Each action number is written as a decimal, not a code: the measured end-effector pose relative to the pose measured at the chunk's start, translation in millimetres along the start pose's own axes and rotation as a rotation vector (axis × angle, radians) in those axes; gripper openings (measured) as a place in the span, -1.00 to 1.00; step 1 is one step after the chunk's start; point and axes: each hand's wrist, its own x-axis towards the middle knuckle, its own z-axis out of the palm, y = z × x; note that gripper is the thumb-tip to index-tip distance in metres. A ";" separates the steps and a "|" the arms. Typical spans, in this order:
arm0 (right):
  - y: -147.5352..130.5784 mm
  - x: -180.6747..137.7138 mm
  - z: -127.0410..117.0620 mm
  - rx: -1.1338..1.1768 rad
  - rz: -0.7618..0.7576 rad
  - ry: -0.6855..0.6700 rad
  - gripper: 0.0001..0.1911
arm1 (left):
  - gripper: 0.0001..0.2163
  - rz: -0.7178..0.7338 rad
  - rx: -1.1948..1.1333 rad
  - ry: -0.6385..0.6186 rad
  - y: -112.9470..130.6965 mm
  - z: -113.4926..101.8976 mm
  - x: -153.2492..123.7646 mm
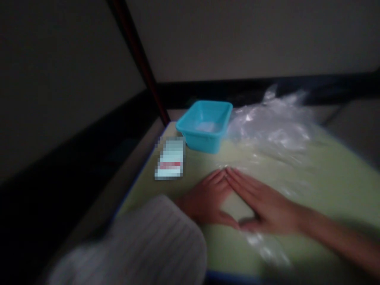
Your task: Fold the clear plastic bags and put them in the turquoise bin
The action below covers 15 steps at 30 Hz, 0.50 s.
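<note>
My left hand (209,200) lies low over the table, fingers stretched out and thumb pointing to the right. Opposite it, my right hand (271,208) rests with its fingers extended as well. The fingertips of both hands meet, and so do the thumbs, leaving a gap between the palms. Clear plastic film (267,247) shows on the table just below the thumbs, and faint glints of it appear at the fingertips. Whether the fingertips pinch any of this film is too blurred to tell.
A turquoise plastic basin (202,140) stands at the back of the yellow-green table (335,186), something pale inside. Right of it lies a heap of crumpled clear plastic bags (276,122). A pixelated phone-like object (170,158) lies left. A striped sleeve (154,241) covers the lower left.
</note>
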 end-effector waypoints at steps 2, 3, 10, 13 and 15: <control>0.3 -1.5 -2.3 -0.003 -0.022 -0.042 0.14 | -0.13 -0.008 0.010 -0.013 -1.1 0.6 -1.1; 0.1 -2.3 -4.3 0.000 -0.028 -0.064 0.17 | -0.11 -0.011 0.014 -0.021 -1.6 0.6 -1.6; -2.3 -13.6 -14.8 0.086 -0.084 -0.163 0.18 | -0.10 -0.033 0.014 -0.080 -2.3 -1.9 -2.7; -0.8 -18.4 -17.3 0.151 -0.098 -0.209 0.16 | -0.10 -0.022 0.006 -0.090 -2.6 -2.9 -3.4; -0.9 -18.9 -23.4 0.217 -0.102 -0.268 0.10 | -0.09 -0.019 -0.001 -0.093 -3.3 -4.2 -5.0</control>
